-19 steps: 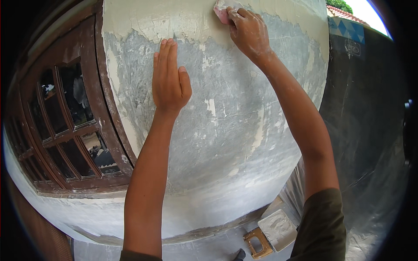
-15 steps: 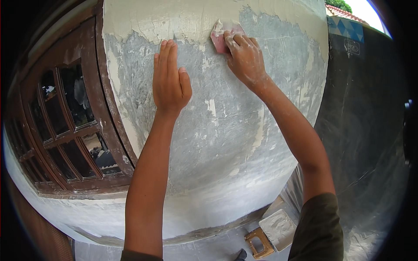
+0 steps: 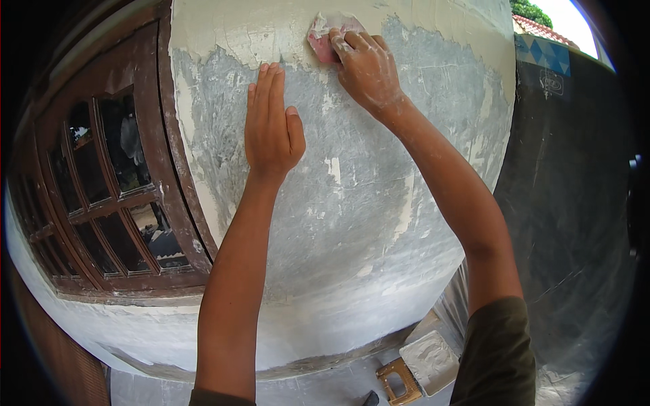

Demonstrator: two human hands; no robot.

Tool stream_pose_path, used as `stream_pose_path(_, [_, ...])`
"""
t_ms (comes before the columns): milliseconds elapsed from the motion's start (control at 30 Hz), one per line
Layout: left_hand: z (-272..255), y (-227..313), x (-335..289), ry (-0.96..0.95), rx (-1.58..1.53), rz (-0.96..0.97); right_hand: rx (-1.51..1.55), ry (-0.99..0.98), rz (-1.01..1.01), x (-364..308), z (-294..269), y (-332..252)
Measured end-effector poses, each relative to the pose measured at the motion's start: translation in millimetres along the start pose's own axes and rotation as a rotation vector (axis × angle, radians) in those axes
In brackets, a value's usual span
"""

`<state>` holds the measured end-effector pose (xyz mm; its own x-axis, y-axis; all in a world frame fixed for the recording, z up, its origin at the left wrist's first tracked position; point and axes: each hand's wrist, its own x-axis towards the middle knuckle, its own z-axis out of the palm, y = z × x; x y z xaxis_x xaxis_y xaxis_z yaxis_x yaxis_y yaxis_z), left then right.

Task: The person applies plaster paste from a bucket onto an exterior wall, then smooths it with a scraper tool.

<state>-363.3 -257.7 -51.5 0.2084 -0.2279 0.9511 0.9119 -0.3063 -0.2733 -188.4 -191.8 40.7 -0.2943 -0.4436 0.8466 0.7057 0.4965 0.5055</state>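
Note:
My right hand grips a pinkish putty scraper with pale putty smeared along its top edge. The scraper presses on the wall where a cream putty coat meets the bare part. My fingers and wrist on that side are streaked with white. Lower and to the left, my left hand rests flat on the grey wall, fingers straight and pointing up, thumb apart, holding nothing. Its fingertips reach just under the ragged lower border of the putty.
A brown wooden window frame with dark panes borders the wall on the left. Down on the ground, a container of pale putty stands by a brown stool. A dark panel rises at the right.
My right hand and the scraper have moved left and slightly up along the putty edge. My left hand keeps its place on the wall while the view has shifted a little.

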Motion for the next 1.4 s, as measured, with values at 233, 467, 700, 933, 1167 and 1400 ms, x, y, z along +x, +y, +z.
stream_pose_path(233, [-1.4,-5.3,-4.7,0.017,-0.017,-0.017,0.205,-0.135,-0.031,-70.2,-39.8,-45.4])
stream_pose_path(467, [2.1,0.4,0.1,0.003,-0.009,-0.006,-0.083,-0.048,0.04,20.7,-6.4,24.1])
stream_pose_path(700, [-3.6,-6.7,-6.7,0.004,-0.012,-0.011,0.227,-0.122,-0.061,-68.3,-32.0,-54.8])
stream_pose_path(933, [3.0,-1.1,-0.6,-0.006,-0.003,0.002,0.049,0.064,0.094,0.6,-20.5,33.7])
stream_pose_path(1167, [-5.8,-6.8,-4.7,-0.006,0.007,-0.01,0.002,-0.163,0.05,-60.0,-20.1,-10.1])
stream_pose_path(1400, [-1.1,1.9,-16.8,-0.046,-0.024,0.025,0.358,-0.375,0.301,-165.9,-130.3,-65.6])
